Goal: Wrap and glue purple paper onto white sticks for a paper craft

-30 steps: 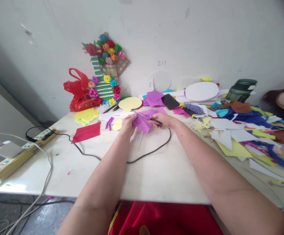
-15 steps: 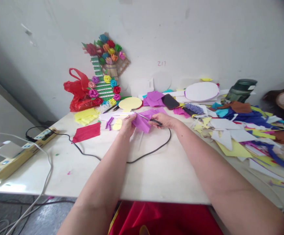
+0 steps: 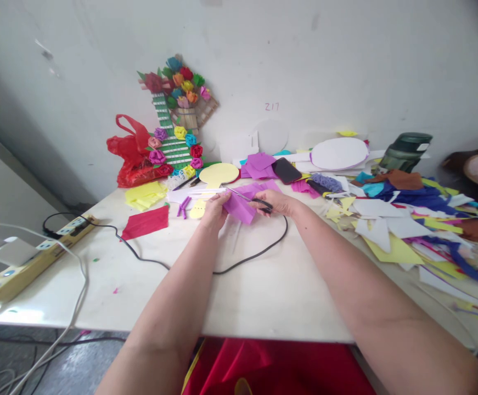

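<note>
1. Table [image 3: 271, 296], white: paper scraps [image 3: 376, 208] heaped right, power strip [image 3: 24, 270] left.
2. Wall [image 3: 325, 66], grey, behind.
3. Purple paper [image 3: 241, 211], over table: pinched in our left hand [image 3: 216, 211].
4. Scissors [image 3: 264, 207]: grasped by our right hand [image 3: 277, 202].

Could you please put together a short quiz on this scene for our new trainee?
1. Which tool is in the right hand?
2. True or false: the left hand holds a purple sheet.
3. Which of these is furthest right in the picture?
A) red bag
B) power strip
C) bottle

Key:
1. Scissors
2. True
3. C
</note>
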`<state>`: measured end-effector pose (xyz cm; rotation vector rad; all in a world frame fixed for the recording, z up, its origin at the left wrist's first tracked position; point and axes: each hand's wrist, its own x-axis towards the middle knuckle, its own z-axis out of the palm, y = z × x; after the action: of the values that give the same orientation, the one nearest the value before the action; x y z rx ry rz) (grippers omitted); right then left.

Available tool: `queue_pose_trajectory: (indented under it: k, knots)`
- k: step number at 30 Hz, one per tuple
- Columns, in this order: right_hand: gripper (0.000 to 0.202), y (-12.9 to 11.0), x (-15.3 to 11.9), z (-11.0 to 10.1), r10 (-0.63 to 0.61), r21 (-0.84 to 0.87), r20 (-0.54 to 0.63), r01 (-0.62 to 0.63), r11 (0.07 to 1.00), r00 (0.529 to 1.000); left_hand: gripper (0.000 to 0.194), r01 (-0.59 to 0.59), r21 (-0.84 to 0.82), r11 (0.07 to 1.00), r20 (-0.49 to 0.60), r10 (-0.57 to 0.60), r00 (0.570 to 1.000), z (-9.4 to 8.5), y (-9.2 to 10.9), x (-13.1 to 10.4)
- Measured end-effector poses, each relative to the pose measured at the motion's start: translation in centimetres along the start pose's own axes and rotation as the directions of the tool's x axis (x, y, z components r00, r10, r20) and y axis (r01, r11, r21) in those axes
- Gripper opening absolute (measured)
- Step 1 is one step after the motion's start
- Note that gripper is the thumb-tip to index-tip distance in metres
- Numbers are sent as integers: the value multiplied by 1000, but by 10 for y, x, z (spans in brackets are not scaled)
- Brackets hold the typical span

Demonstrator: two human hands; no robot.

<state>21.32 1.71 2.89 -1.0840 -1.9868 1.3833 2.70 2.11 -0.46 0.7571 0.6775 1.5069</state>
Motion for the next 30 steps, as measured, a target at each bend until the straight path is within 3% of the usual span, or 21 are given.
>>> queue_pose_trajectory:
  k: [30]
  knots:
    - [29,1,0,0,-43,-37,-30,42,998,999,18,-5,-11,1000,9,5,1000,-1,-1,1]
